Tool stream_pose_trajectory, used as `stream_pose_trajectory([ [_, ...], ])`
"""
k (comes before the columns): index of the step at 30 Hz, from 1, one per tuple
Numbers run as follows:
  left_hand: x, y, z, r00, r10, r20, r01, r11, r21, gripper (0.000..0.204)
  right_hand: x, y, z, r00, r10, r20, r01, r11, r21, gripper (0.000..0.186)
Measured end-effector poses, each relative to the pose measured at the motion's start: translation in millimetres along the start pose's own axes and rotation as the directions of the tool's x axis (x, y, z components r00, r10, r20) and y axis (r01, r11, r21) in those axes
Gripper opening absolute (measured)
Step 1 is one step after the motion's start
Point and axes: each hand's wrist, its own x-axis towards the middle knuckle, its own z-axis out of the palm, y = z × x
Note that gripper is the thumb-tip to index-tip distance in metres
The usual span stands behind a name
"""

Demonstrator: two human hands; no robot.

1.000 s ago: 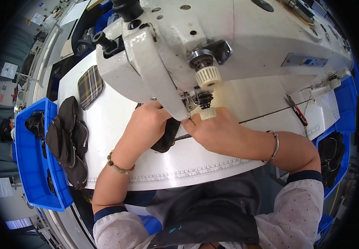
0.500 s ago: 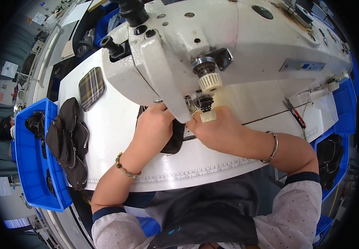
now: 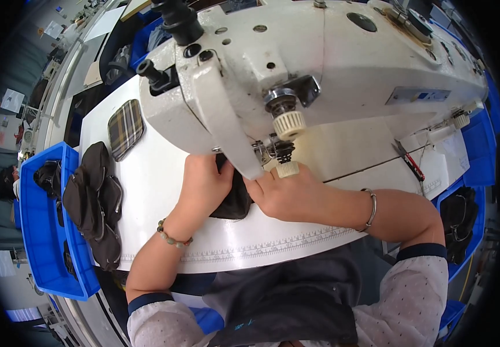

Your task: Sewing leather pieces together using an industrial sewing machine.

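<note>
Under the white sewing machine head [image 3: 342, 69] lies a dark fabric piece [image 3: 231, 202]. My left hand [image 3: 204, 182] grips its left side, fingers bent and partly hidden by the machine. My right hand [image 3: 282, 194] is pinched at its right side beside the needle area, its fingertips partly hidden behind a cream knob [image 3: 288, 169]. The needle itself is hidden.
A plaid fabric pad [image 3: 126, 128] and a pile of dark zipped pouches [image 3: 91, 202] lie on the white table's left. Blue bins [image 3: 45, 248] flank the table. Red-handled snips [image 3: 409, 159] lie at the right. Another person [image 3: 7, 180] is at far left.
My left hand has shifted slightly down and left, my right hand slightly down, and the dark piece has moved with them. The machine appears slightly lower in the view.
</note>
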Motion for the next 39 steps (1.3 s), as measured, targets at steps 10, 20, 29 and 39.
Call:
stream_pose_trajectory([
  [10,3.2,12.7,-11.6,0.982,-0.177,0.066,0.166,0.975,0.147,0.021,1.0,0.3,-8.0,0.995,0.007,0.095,-0.017,0.995,0.099,0.012],
  [20,4.2,3.6,-5.7,0.994,-0.099,0.054,0.098,0.995,0.017,0.021,2.5,1.5,-15.4,0.99,0.022,0.14,-0.025,1.0,0.019,0.012],
  [29,9.6,-22.9,6.1,0.99,0.006,-0.139,-0.007,1.0,-0.002,0.022,0.9,7.4,-12.2,0.986,0.029,0.166,-0.025,0.999,-0.027,0.011],
  [39,2.3,-50.2,-7.6,0.996,0.007,-0.089,0.0,0.997,0.074,0.021,7.1,11.1,3.9,0.995,0.084,-0.06,-0.061,0.944,0.325,0.014],
])
